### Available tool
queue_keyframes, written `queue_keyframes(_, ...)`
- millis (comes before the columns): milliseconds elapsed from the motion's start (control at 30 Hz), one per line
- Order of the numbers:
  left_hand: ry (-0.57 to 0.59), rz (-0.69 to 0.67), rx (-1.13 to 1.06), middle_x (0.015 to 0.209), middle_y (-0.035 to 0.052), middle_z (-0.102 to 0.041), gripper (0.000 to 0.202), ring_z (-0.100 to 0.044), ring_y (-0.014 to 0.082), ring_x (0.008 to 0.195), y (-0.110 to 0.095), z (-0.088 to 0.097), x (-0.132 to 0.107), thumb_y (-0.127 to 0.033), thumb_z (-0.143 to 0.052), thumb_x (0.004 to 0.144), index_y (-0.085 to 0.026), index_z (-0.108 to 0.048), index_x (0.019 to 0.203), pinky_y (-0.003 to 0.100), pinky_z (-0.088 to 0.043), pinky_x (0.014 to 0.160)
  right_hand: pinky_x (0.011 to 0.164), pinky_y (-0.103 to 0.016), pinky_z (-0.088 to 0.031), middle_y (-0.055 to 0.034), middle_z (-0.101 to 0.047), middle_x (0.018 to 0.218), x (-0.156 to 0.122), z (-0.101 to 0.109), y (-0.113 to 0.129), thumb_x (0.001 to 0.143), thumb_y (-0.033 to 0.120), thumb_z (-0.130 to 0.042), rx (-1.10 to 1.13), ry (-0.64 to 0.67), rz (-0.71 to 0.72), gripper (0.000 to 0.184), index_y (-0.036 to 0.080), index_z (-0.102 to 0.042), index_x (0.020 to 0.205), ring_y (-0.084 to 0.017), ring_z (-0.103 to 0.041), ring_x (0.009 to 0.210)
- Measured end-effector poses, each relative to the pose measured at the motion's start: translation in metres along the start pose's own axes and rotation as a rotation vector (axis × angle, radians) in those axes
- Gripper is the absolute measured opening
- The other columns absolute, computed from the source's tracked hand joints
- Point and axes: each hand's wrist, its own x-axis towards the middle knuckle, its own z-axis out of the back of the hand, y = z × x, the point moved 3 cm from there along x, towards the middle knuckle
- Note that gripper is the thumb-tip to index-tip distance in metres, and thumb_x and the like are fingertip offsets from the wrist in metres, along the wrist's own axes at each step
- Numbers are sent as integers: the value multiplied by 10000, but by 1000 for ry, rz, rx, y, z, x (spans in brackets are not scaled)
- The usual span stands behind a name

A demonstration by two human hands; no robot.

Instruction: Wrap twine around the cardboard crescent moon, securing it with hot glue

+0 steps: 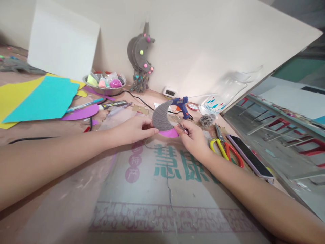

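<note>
Between my two hands is a crescent moon cutout [162, 117], mostly wound in grey yarn, with bare purple showing along its lower edge. My left hand [137, 128] pinches its left side between thumb and fingers. At its lower right tip, my right hand [190, 135] is closed on the crescent; a small dark bit shows at those fingers, too small to name. A loose strand of yarn loops below the crescent. Just behind it lies a blue glue gun [183, 105]. To the right sit a ball of grey yarn [207, 120] and scissors [224, 145] with yellow and orange handles.
A phone [250, 156] lies at the right edge. Yellow and turquoise sheets [43, 98], pens and a metal bowl [101, 89] of colourful clay are on the left. At the back are a finished-looking grey moon ornament [141, 54], a small clock [170, 92] and a clear jug [223, 91].
</note>
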Motion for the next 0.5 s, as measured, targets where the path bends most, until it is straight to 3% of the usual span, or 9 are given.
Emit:
queue_keyframes(367, 2, 6, -18, 657, -14, -524, 154, -506, 121, 627, 0, 0, 0, -265, -439, 802, -163, -514, 715, 230, -372, 573, 529, -241, -262, 40, -307, 570, 0, 0, 1, 842, 273, -462, -17, 6, 34, 315, 198, -297, 584, -105, -323, 548)
queue_keyframes(500, 8, 19, -37, 637, -9, -539, 195, -514, 120, 592, 1, 0, 0, -317, -446, 809, -156, -528, 735, 233, -380, 556, 529, -237, -264, 41, -305, 568, 0, 0, 3, 830, 241, -462, -13, 8, 41, 310, 201, -278, 583, -104, -322, 546)
